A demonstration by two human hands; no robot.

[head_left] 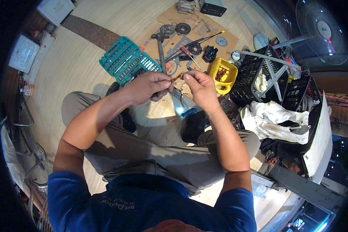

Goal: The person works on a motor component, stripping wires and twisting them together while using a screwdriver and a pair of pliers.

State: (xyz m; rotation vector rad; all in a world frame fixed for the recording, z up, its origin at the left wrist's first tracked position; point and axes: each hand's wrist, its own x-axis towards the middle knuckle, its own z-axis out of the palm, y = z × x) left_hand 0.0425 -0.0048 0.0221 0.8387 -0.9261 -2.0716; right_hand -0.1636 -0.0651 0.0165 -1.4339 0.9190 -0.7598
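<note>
A short copper-coloured twist of wire (177, 78) is stretched between my hands, above the floor in front of my crossed legs. My left hand (151, 87) pinches one end between thumb and fingers. At the other end, my right hand (200, 87) grips it with thumb and forefinger. Just below the hands lie pliers (186, 96) with yellowish handles and a blue-handled tool (189, 112). A yellow cut-open plastic container (231, 73), right of my right hand, holds copper-coloured scraps (221, 74).
Beyond my left hand lies an open green socket set (121, 58). Cardboard (152, 40) carries a hammer (160, 48), a red-handled screwdriver (189, 56) and round dark parts (182, 28). To the right are black crates (251, 71), a white cloth (272, 120) and a fan (323, 30).
</note>
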